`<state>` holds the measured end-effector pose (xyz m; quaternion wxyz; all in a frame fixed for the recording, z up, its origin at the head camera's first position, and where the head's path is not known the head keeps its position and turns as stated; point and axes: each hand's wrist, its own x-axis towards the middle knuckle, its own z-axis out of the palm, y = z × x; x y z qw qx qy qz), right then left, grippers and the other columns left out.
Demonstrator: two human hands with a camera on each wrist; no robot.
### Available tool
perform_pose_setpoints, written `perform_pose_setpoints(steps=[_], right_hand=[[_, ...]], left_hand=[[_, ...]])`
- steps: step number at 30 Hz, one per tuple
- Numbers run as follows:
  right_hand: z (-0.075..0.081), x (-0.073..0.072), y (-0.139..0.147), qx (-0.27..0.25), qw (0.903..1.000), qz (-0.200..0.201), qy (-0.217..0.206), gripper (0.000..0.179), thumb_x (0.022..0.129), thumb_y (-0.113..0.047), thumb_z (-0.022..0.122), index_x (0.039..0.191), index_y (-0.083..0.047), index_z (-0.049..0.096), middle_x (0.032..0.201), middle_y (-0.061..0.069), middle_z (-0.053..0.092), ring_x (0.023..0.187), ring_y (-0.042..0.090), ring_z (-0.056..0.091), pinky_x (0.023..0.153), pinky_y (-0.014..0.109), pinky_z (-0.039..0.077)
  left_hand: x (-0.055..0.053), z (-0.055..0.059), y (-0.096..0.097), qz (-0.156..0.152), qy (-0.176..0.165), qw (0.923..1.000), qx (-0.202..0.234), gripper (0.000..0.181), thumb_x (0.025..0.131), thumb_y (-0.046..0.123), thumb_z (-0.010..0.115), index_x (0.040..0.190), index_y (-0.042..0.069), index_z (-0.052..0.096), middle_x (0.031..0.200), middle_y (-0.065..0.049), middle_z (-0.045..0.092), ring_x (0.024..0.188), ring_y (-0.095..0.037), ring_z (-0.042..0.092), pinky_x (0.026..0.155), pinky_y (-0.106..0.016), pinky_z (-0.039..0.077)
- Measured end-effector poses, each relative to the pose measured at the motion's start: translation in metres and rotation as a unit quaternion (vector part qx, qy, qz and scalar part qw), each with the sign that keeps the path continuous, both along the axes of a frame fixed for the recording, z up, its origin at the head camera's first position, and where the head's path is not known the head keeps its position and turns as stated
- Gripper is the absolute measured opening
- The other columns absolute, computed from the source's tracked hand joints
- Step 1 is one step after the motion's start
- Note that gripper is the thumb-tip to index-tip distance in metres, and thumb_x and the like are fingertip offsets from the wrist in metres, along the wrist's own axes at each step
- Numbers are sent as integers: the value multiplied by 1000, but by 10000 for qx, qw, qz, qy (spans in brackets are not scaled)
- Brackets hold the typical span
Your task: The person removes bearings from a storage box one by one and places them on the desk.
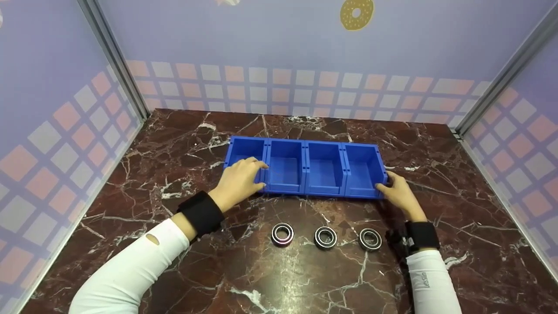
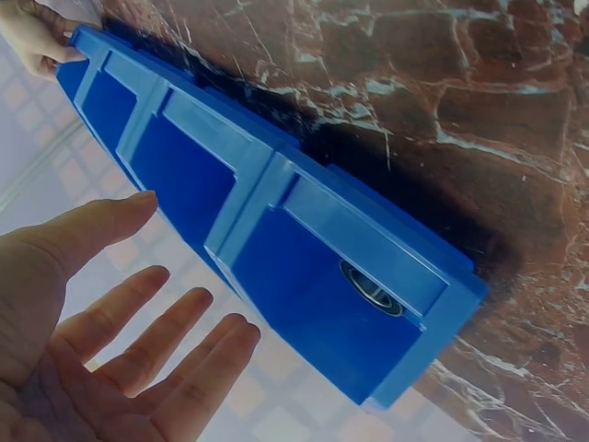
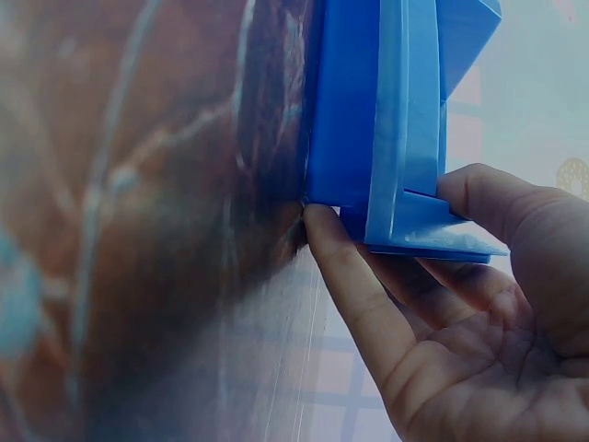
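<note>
A row of joined blue storage bins stands on the marbled table. My left hand hovers at the leftmost bin, thumb and fingers spread, holding nothing. Inside that bin lies a bearing, seen in the left wrist view; from the head view my hand hides it. At the row's right end, my right hand grips the end wall, thumb over the rim and fingers against the outside. Three more bearings lie in front of the bins: a left one, a middle one and a right one.
The dark red marbled table is enclosed by a patterned back wall and side walls. Metal posts stand at the back corners. The loose bearings sit between my two forearms.
</note>
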<state>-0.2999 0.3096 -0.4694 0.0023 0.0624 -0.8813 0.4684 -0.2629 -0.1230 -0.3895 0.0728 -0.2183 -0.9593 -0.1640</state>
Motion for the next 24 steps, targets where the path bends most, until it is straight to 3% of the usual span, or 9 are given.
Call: perform_pose_setpoints(steps=[6, 24], right_hand=[[0, 0, 0, -21, 9998, -60, -165, 50, 99, 2, 59, 142, 22, 42, 131, 39, 58, 93, 7, 59, 75, 13, 48], [0, 0, -1, 27, 9999, -99, -134, 50, 98, 2, 59, 142, 22, 43, 130, 39, 59, 98, 13, 61, 76, 13, 47]], left_hand=[[-8, -3, -3, 110, 43, 9999, 78, 43, 85, 17, 86, 125, 5, 73, 119, -17, 70, 106, -40, 68, 82, -56, 59], [-25, -12, -9, 501, -118, 9986, 81, 43, 87, 18, 85, 125, 2, 72, 120, -19, 70, 107, -39, 68, 84, -54, 58]])
